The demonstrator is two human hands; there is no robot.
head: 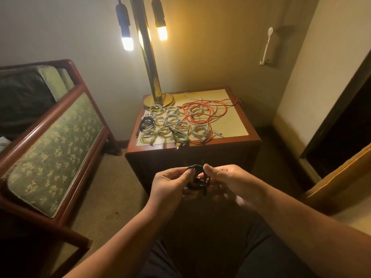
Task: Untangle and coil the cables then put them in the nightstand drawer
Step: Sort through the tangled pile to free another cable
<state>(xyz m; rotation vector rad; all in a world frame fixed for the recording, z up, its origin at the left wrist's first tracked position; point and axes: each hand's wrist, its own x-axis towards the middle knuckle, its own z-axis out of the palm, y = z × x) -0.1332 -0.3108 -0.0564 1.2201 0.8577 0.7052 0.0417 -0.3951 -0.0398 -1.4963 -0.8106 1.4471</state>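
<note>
Nightstand top (230, 125) holds coiled cables (171, 119); before it, left hand (170, 184) and right hand (228, 182) pinch 1 black cable (197, 182).

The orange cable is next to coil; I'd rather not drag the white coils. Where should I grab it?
Probably pinch the loose orange cable by its end at the front of the wooden nightstand, reaching from there; its sprawled middle loops overlap coiled white cables.

Pale walls (210, 47) meet in a corner; beige carpet (112, 177) covers the floor; a wood-framed bench (54, 141) with green patterned cushions stands left; a brass lamp (148, 57) with two lit bulbs rises from the back left corner of the nightstand (253, 135).
</note>
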